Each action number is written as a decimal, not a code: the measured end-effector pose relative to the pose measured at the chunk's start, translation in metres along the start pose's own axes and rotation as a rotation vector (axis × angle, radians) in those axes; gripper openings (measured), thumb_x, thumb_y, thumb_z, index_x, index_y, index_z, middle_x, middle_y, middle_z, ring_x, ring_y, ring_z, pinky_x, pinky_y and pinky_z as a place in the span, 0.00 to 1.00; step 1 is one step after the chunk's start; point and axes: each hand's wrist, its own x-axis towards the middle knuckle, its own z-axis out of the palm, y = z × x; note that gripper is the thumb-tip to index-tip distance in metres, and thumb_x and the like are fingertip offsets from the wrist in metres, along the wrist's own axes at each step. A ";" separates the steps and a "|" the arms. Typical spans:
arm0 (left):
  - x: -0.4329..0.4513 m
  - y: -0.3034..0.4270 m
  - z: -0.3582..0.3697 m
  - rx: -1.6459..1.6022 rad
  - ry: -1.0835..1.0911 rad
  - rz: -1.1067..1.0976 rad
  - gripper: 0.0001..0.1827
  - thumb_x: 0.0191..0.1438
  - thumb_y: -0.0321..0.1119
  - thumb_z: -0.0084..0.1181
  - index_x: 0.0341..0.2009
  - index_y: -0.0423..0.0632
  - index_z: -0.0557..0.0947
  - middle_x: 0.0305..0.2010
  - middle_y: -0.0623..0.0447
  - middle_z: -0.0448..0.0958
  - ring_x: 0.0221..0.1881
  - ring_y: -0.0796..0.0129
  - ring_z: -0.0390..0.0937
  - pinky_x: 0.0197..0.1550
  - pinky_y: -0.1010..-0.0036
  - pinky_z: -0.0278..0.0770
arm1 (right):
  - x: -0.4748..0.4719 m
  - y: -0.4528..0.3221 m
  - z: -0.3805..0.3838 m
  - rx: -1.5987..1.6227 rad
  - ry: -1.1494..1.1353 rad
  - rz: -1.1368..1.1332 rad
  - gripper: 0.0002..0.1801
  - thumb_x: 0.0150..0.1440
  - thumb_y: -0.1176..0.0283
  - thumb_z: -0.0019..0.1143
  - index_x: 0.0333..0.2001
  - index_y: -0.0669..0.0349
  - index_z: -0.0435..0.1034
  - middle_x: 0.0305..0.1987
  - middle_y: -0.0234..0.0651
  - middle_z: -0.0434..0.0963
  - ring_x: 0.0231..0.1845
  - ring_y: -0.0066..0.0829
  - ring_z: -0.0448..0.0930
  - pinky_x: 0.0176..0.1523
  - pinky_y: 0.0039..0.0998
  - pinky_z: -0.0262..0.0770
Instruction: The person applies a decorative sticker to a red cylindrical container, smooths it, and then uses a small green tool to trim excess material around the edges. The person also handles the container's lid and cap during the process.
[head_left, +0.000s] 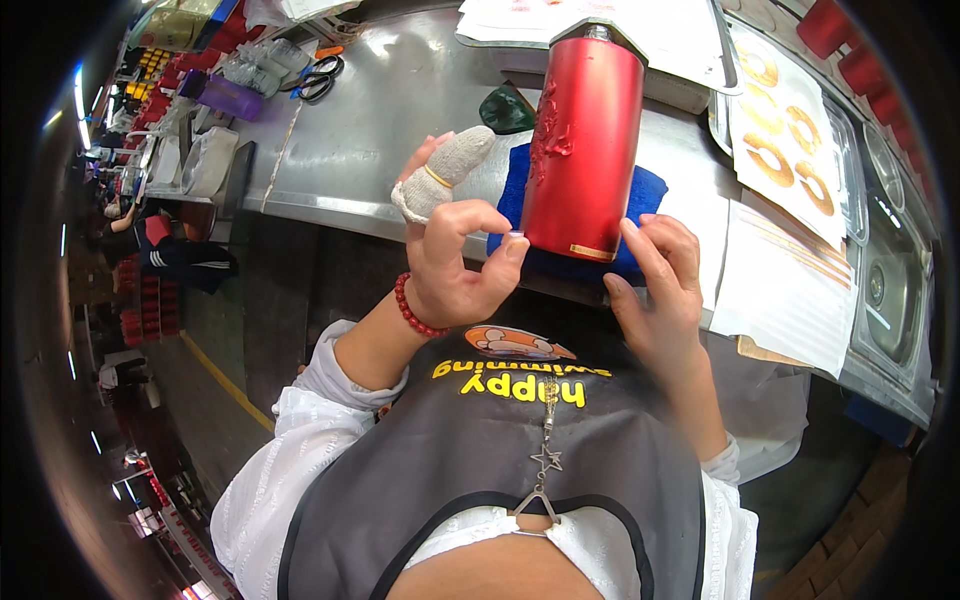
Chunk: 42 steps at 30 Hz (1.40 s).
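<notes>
A red metal bottle or cylinder (585, 142) with raised floral relief lies on a folded blue cloth (649, 191), a small gold-coloured label strip near its close end. My left hand (469, 255) pinches a tiny pale piece between thumb and index finger, just left of that end. A grey knitted fabric cover (457, 161), bound with a yellow band, wraps one or more of its other fingers. On the cylinder's right, my right hand (660, 281) has its thumb and index finger apart; the index fingertip rests at or very near the lower side edge.
Behind the cylinder are a dark green object (508, 109) and a tray (731, 67) with white sheets. Sheets with gold ring shapes (769, 159) and gold strips (810, 251) lie right, beside a metal sink (889, 292). Black-handled scissors (319, 79) and a purple bottle (221, 95) are far left.
</notes>
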 end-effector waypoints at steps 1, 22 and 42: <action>0.004 0.005 0.001 0.038 -0.065 0.017 0.16 0.46 0.35 0.67 0.41 0.53 0.80 0.57 0.37 0.74 0.69 0.35 0.58 0.73 0.44 0.47 | 0.000 0.000 0.001 -0.002 0.001 0.009 0.36 0.42 0.84 0.68 0.59 0.64 0.72 0.49 0.42 0.73 0.54 0.47 0.73 0.58 0.43 0.71; -0.021 0.007 0.017 0.001 -0.191 -0.087 0.19 0.54 0.28 0.67 0.48 0.49 0.73 0.62 0.33 0.74 0.59 0.48 0.77 0.75 0.42 0.39 | 0.014 0.005 -0.024 -0.024 -0.003 0.055 0.28 0.54 0.79 0.65 0.60 0.66 0.71 0.65 0.53 0.72 0.66 0.52 0.72 0.67 0.44 0.69; -0.007 0.031 0.004 0.258 -0.198 -0.029 0.17 0.49 0.27 0.64 0.45 0.50 0.79 0.58 0.32 0.75 0.69 0.33 0.64 0.76 0.44 0.37 | 0.016 0.008 -0.025 0.003 -0.027 0.063 0.27 0.55 0.79 0.64 0.60 0.67 0.71 0.66 0.55 0.72 0.68 0.52 0.72 0.69 0.44 0.67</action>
